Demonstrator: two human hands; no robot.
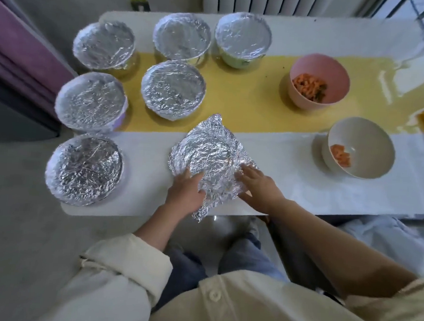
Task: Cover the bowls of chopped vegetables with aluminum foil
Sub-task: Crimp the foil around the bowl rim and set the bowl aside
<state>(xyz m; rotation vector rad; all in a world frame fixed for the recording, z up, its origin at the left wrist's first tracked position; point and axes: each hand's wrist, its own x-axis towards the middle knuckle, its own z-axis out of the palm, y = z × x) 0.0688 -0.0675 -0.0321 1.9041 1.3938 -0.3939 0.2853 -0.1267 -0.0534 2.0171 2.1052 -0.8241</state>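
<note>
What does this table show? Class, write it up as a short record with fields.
Sealed: six foil-sealed bowls, on the left
In progress: foil sheet, pressed into a round bowl shape, corners sticking out
Hands: left hand and right hand rest on the foil sheet
Uncovered: pink bowl, white bowl, both holding orange pieces

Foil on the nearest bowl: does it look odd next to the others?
Yes. The foil under the left hand and right hand is untucked: corners stick out, one reaching the table edge. The six other covered bowls are wrapped snug.
</note>
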